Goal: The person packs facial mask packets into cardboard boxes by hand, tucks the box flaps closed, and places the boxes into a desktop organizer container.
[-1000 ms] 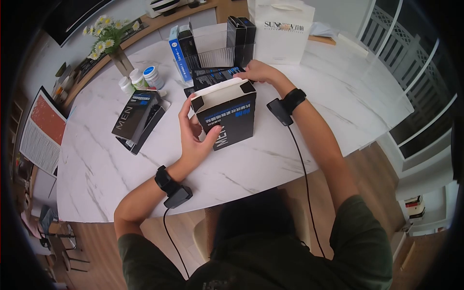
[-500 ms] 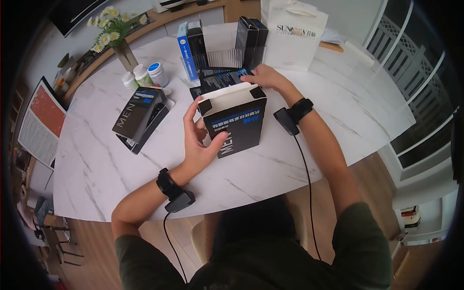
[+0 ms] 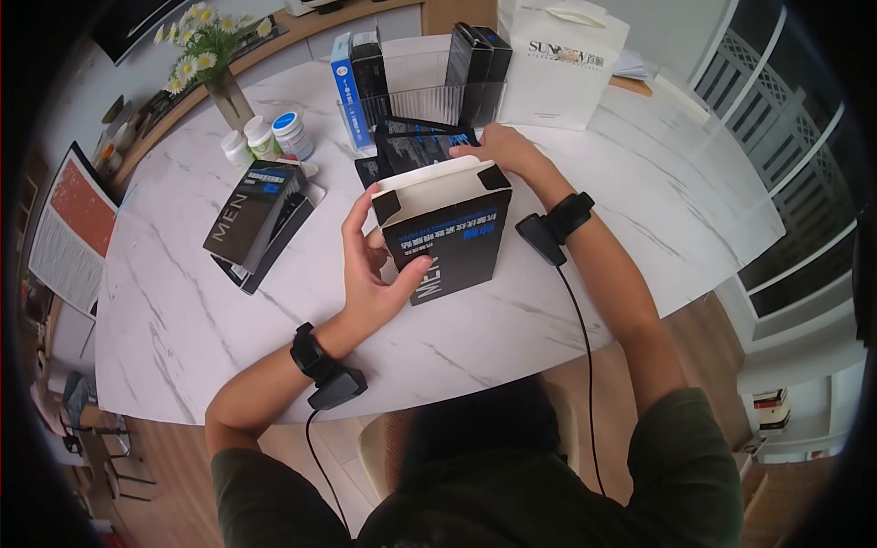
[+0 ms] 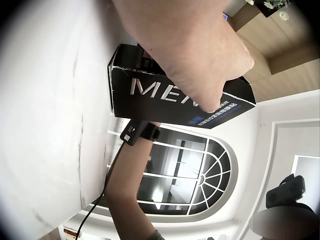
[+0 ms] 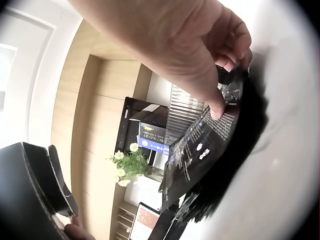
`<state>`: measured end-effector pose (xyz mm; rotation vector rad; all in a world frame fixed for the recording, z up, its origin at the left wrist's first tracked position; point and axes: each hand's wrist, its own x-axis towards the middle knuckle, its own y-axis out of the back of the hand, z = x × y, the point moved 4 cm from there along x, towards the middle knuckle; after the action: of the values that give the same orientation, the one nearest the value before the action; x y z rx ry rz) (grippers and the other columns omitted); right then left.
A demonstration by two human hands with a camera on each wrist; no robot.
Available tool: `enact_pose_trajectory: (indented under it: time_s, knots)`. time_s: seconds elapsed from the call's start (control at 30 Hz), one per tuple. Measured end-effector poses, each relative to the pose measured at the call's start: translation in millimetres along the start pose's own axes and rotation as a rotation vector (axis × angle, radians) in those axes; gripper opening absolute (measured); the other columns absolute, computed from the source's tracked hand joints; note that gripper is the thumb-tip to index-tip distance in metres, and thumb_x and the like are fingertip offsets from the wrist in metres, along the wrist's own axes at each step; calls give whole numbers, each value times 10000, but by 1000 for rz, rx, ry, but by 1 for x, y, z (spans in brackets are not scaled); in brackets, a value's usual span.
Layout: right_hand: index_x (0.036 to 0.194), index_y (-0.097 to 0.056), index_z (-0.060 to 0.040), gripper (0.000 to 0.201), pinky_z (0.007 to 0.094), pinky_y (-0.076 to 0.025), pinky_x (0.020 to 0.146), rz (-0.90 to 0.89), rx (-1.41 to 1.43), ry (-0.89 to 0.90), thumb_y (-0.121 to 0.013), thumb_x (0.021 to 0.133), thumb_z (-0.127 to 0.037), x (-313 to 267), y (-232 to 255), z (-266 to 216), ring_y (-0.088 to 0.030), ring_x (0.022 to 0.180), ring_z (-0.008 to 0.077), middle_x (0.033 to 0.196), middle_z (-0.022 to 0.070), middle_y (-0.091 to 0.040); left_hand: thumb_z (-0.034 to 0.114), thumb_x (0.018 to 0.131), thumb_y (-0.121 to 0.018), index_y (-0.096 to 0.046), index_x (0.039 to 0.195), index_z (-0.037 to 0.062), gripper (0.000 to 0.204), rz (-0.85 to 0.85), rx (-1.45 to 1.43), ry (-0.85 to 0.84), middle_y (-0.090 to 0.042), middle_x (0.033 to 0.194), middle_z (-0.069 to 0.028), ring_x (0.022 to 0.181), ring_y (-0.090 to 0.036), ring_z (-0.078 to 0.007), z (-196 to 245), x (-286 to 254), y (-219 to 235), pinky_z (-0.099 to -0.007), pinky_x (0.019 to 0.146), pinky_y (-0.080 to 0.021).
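In the head view my left hand (image 3: 370, 288) grips a black box (image 3: 461, 242) lettered MEN, thumb on its front and fingers round the far side. The box stands upright on the marble-patterned table (image 3: 228, 356) with its top flap raised; its inside is hidden. Beyond it, my right hand (image 3: 507, 151) pinches the edge of a flat black packet (image 3: 425, 144) with small print. The right wrist view shows the thumb on the face of this packet (image 5: 192, 150), which slopes up over a dark pile of packets (image 5: 200, 200).
Another black MEN box (image 3: 247, 219) lies tilted on a dark tray-like part at left. Behind it stand several pill bottles (image 3: 292, 137) and a flower vase (image 3: 230, 102). A clear holder (image 3: 420, 102) with upright boxes and a white paper bag (image 3: 559, 68) stand at the back.
My right hand now has the black packet tilted up more from the pile. The left hand keeps its grip on the upright box. The head view has shifted slightly.
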<state>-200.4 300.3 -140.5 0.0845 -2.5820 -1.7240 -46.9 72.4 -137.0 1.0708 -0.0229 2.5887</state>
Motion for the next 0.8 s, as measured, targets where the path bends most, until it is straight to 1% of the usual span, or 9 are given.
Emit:
enact_pose_trajectory:
  time_s: [0.17,0.23,0.3,0.37,0.43,0.6,0.73,0.77,0.8]
  knots:
    - [871,-643,65,756,394,-494,747,-5,27,-9,-641,658,-660,2,-3,4,-637,865,337,911,227,-646,-6,785,-645,-88,1396,30,828,13,-32,-5,-542,1179,-185,1060,-569,-218,1,0,-1,-321,895,-438]
    - [877,-624,87,750,387,-493,736,55,71,21,-711,624,-614,6,-5,9,-639,839,337,877,235,-645,-6,785,-646,-89,1396,30,827,12,-40,-3,-542,1179,-185,1059,-570,-217,0,0,-2,-322,895,-438]
    - [895,-611,100,759,381,-492,726,73,166,13,-741,604,-589,10,-10,18,-637,832,336,873,239,-641,101,778,-680,-164,1384,2,802,78,-120,77,-251,1403,-141,1269,-333,-234,-5,-3,-1,-353,1040,-314]
    - [912,-597,113,773,376,-492,717,82,259,9,-771,584,-565,14,-11,23,-635,826,335,870,244,-637,96,778,-679,-164,1383,4,800,76,-119,62,-250,1404,-141,1269,-334,-235,-4,-3,-2,-353,1040,-317]
    - [945,-575,129,796,367,-488,721,-51,359,-54,-792,571,-540,20,-17,27,-628,831,331,893,247,-630,91,778,-677,-164,1383,5,799,74,-119,52,-249,1404,-141,1269,-335,-236,-4,-4,-1,-354,1040,-320]
    - [949,-592,93,739,366,-485,756,63,179,-15,-777,599,-531,10,4,13,-628,870,336,912,235,-633,55,781,-662,-154,1382,10,788,56,-166,61,-245,1408,-143,1246,-378,-244,-4,-2,-2,-358,1013,-367]
    - [980,-599,65,680,365,-486,771,75,111,-8,-776,621,-485,11,9,12,-625,884,340,940,221,-636,35,783,-652,-147,1382,12,784,44,-139,46,-247,1405,-146,1230,-402,-246,-5,-2,-1,-357,995,-390]
    - [986,-602,54,662,366,-486,775,63,127,-14,-777,624,-472,13,7,14,-625,886,341,946,215,-637,15,790,-642,-116,1386,18,795,28,-105,24,-390,1301,-169,1150,-483,-232,-4,-1,-1,-347,956,-405]
    - [973,-612,42,607,362,-486,775,118,140,15,-769,647,-446,11,6,16,-625,892,339,935,209,-640,-4,798,-633,-84,1391,24,808,12,-71,0,-534,1196,-192,1069,-564,-219,-3,0,-1,-337,917,-421]
